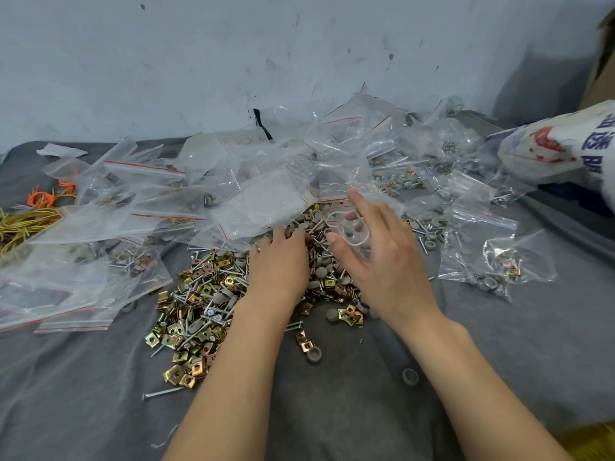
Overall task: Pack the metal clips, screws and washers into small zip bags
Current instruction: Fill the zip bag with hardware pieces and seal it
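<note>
Metal clips: how do they look?
– Small folded squares, brass and copper coloured, each with a hole. They are heaped on the grey cloth with silvery screws and round grey washers.
– Which way does the heap run?
– Its long axis slants from the near left up toward the cloth's far edge. The pieces in it point every way. One loose screw at the near end lies almost left to right.
– And from the left side across?
– Yellow and orange rubber bands at the left edge, then flat empty zip bags with red seal lines, overlapping the heap's far end.
– The hands?
– The left hand lies palm down on the heap, fingertips buried among the parts; whether it grasps anything I cannot tell. The right hand has thumb and fingers round a small clear bag, above the washers.
– Further right?
– Filled bags on the cloth, and a white printed sack at the far right corner.
</note>
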Demonstrator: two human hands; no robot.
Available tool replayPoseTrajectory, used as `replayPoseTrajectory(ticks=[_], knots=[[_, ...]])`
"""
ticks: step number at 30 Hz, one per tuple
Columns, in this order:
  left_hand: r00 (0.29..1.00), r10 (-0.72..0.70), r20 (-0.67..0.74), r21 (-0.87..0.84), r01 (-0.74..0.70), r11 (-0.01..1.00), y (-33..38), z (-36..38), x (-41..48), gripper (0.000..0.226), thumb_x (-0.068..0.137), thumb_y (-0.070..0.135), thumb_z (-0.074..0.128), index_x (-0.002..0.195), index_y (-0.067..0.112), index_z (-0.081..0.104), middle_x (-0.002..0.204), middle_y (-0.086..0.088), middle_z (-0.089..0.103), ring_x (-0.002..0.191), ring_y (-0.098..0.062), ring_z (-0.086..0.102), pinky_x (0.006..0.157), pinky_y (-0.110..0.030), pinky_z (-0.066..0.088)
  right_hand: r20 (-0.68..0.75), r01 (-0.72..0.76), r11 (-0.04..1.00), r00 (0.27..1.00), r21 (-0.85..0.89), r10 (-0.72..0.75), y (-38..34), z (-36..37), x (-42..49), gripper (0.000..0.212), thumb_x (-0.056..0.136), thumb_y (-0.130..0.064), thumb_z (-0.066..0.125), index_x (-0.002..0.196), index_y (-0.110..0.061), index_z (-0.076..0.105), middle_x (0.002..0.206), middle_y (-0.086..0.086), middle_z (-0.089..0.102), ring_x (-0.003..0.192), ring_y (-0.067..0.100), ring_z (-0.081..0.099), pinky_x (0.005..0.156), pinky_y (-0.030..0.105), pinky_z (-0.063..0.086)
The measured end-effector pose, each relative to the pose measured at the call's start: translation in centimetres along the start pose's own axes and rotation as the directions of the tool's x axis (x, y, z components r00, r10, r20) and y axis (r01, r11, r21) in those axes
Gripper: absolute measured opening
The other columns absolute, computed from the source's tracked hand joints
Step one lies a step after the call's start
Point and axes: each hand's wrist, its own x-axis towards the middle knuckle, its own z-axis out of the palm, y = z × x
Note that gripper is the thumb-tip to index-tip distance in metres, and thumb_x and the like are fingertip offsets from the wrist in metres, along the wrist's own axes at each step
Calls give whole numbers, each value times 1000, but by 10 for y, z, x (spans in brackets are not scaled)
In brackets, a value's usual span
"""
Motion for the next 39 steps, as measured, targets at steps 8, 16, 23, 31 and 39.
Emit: replayPoseTrajectory(ticks=[8,16,23,31,39], knots=[[999,16,-49,-76,-20,997,-11,-2,-10,26,97,11,49,122,18,54,122,-7,49,100,-31,61,79,-44,51,1,-1,1000,1000,0,1,-2,0,1,61,101,-52,46,151,-18,41,121,-4,59,115,7,47,104,31,34],[994,101,-47,-87,-104,991,-23,-7,-20,21,101,26,46,119,24,56,123,0,53,106,-22,58,80,-37,48,15,-1,1000,1000,-12,1,-4,1,1,61,101,-53,45,152,-20,40,124,-5,57,117,8,47,105,29,32],[995,93,-33,-178,-98,979,-23,-7,-18,37,97,4,52,130,21,57,130,-2,54,108,-21,59,89,-31,45,27,0,1000,1000,-5,0,-5,3,1,62,100,-54,43,152,-21,39,127,-2,58,118,14,51,104,35,36],[995,67,-73,-336,-88,938,-23,-14,-23,32,100,8,46,128,18,58,124,-3,63,101,-22,65,96,-38,49,10,12,1000,1000,0,-12,-4,4,2,59,101,-54,43,151,-23,39,123,-7,58,117,9,49,102,29,31],[991,79,-107,-261,-105,960,-21,-8,-17,30,103,18,43,129,19,59,129,-4,60,118,-24,53,102,-40,42,8,5,1000,1000,7,-5,-3,2,1,60,101,-53,44,151,-20,41,123,-7,58,116,9,49,103,30,33]])
